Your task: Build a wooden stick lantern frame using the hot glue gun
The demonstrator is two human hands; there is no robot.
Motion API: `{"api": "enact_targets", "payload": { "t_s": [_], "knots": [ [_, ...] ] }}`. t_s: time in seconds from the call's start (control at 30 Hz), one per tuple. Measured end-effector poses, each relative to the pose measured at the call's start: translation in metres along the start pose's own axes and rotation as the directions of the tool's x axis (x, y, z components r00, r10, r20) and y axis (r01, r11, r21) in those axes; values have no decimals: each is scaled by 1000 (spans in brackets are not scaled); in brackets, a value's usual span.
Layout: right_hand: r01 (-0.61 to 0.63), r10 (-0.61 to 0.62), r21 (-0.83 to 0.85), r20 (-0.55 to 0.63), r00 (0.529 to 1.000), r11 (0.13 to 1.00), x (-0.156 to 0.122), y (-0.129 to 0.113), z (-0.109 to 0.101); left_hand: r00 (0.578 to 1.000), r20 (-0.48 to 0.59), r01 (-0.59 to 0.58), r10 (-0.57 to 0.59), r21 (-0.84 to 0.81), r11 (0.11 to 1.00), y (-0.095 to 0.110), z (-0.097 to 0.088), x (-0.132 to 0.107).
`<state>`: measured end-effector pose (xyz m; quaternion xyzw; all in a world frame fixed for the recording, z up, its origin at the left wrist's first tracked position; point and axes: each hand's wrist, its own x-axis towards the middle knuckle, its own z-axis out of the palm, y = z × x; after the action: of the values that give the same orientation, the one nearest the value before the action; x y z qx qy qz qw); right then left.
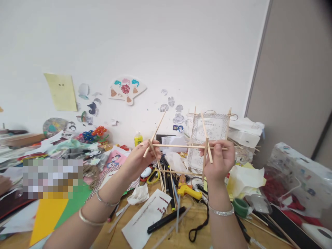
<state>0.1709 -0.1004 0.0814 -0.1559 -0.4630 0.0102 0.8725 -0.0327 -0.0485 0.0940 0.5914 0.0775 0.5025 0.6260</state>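
Both of my hands hold up a frame of thin wooden sticks above the cluttered table. My left hand pinches the left joint, where several sticks cross. My right hand is closed round the right joint, where two upright sticks meet the long horizontal one. A lower stick of the frame runs between the hands at about wrist height. Silver bangles sit on both wrists.
Under the frame lie a yellow glue gun, black pens, white paper and crumpled tissue. A finished paper-and-stick panel leans on the wall behind. Coloured sheets lie left, green tape and a plastic bag right.
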Motion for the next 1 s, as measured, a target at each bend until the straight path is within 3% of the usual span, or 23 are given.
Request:
{"api": "enact_targets", "payload": {
  "t_s": [0.23,0.5,0.73,1.0],
  "knots": [
    [-24,25,-9,45,999,1000,-2,1,2,998,-59,-28,21,-121,992,-4,6,-4],
    [41,-42,-31,-14,999,999,-6,7,3,993,-97,37,-60,-224,974,-3,6,-5],
    [71,-73,-47,-28,997,996,-7,1,5,973,-233,-56,0,-231,971,-4,18,-11],
    [103,-104,-29,-39,994,994,-9,-7,11,968,-250,-102,26,-298,949,-3,25,-10]
  ]
}}
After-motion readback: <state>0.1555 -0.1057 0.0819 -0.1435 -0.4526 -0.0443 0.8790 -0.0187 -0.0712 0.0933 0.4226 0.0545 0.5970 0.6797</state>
